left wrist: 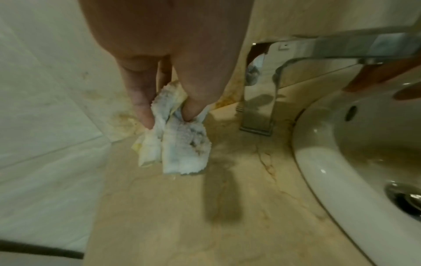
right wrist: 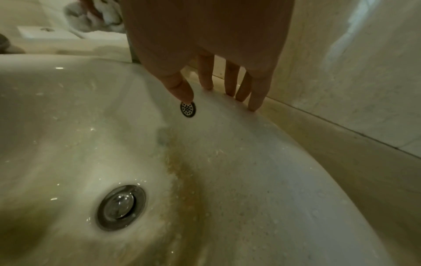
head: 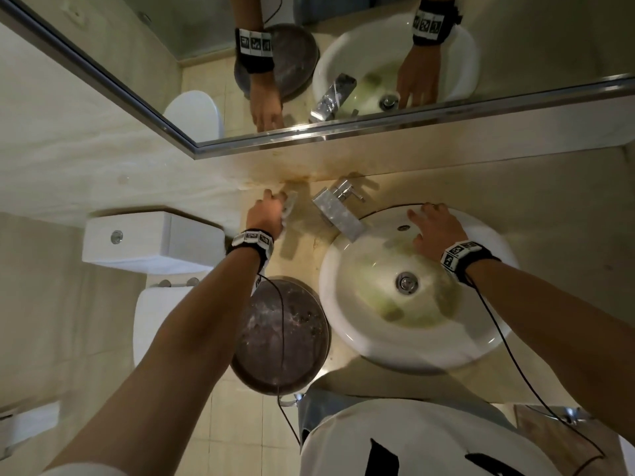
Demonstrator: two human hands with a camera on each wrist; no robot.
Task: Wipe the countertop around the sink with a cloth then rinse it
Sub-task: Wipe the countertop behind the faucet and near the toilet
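The cloth is a crumpled, stained white rag pinched in the fingers of the left hand, its lower end touching the beige countertop beside the back corner where wall and backsplash meet. Only the left wrist view shows how it is bunched and folded, hanging down from the fingertips with its long axis running away from the palm toward the counter; from the head view just a pale, blurred edge of it shows past the left hand. Just to the right of that hand stands the square chrome faucet, its spout reaching over the white sink. The right hand grasps nothing: its fingers are straight and spread, resting on the far rim of the sink. The right wrist view shows those fingers touching the rim, the thumb just above the overflow hole, and brownish staining running down toward the drain. Beside the left forearm, a dark round basin sits on the near counter edge, with a toilet further left. A mirror above repeats both hands.
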